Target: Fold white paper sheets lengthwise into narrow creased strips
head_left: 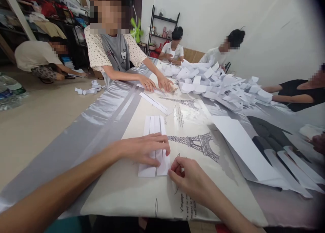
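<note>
paper: lying flat on the cloth, pointing lengthwise away from the wearer, with narrow panels side by side; set straight ahead, likely for easy reach by both hands; cannot tell whether one folded sheet or several pieces
left hand: laid palm down across the middle of the paper from its left side, with fingers bent and slightly spread, and with thumb toward the near end; probably pressing to stop the panels lifting or sliding
right hand: at the near right edge of the paper, with thumb and forefinger close together and the rest curled in; perhaps steadying or squaring that edge; cannot tell of any paper pinched between the tips
tower print: on the cloth, just right of the paper
strip: beyond the paper, apart from it, lying slantwise
co-worker's hands: farther beyond the paper, lowered over another strip, probably to hold it against the table
heap: beyond and to the right of the paper, loosely piled from many bent white pieces; apparently gathered there to stay out of the way
white sheet: right of the paper, well apart, near overlapping long pieces; perhaps fanned for easy picking
</note>
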`<state>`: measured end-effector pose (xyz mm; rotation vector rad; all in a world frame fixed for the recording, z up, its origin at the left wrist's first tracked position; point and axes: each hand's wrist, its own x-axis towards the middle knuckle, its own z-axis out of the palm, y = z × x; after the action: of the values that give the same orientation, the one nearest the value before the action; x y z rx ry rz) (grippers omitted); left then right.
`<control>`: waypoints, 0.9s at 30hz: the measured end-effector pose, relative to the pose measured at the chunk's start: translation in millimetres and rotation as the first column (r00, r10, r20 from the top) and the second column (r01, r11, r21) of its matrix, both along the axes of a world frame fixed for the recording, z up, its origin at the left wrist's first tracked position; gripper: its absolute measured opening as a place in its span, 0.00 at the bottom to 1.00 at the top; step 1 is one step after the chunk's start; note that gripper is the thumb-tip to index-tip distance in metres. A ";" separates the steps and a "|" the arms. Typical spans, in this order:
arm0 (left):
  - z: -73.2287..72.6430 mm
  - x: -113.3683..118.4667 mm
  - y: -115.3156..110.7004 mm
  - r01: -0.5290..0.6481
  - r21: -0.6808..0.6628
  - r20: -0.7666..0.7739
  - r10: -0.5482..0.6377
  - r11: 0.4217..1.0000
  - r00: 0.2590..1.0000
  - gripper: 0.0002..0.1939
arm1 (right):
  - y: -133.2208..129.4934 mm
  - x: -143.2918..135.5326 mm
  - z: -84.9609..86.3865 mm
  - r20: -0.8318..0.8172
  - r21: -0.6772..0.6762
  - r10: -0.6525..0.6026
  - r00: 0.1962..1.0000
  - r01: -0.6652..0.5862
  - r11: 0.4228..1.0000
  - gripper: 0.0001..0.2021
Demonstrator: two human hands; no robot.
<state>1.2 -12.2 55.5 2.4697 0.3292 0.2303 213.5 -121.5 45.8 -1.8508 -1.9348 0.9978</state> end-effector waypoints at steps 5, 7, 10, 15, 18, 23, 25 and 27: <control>-3.8 8.6 -7.6 0.039 0.009 0.033 -0.040 0.999 0.999 0.04 | -8.3 0.5 -6.3 0.057 0.060 -0.023 0.998 0.020 0.998 0.07; -6.3 11.0 -8.6 0.015 0.009 0.037 -0.015 1.000 0.999 0.04 | -11.3 0.8 -9.1 0.071 0.085 -0.029 0.997 0.023 0.996 0.08; -8.3 13.8 -8.6 -0.006 0.025 -0.002 0.006 1.000 1.000 0.12 | -12.5 1.1 -11.5 0.071 0.121 -0.021 0.997 0.012 0.993 0.09; -7.9 15.6 -9.3 -0.018 0.023 -0.082 0.019 1.000 0.996 0.14 | -11.9 1.5 -8.9 0.090 0.153 0.007 0.996 -0.021 0.988 0.09; -9.7 14.7 -9.7 -0.032 0.003 -0.081 0.032 0.999 0.996 0.15 | -15.5 -2.2 -9.0 0.196 0.179 -0.002 0.981 -0.034 0.983 0.08; -12.3 13.1 -10.1 -0.052 -0.043 -0.067 0.049 0.998 0.997 0.16 | -23.8 -9.9 -16.1 0.273 0.229 -0.042 0.961 -0.023 0.973 0.10; -11.3 13.2 -10.7 -0.058 -0.047 -0.077 0.054 0.997 0.996 0.16 | -24.6 -8.9 -17.9 0.182 0.220 -0.066 0.981 0.025 0.975 0.10; -9.6 13.7 -11.3 -0.061 -0.049 -0.087 0.056 0.997 0.995 0.16 | -23.3 -5.4 -18.1 0.039 0.164 -0.084 0.996 0.076 0.984 0.09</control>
<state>14.9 -23.5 45.9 2.4256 0.4390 0.1395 208.1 -144.8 27.7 -1.8578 -1.8891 0.7568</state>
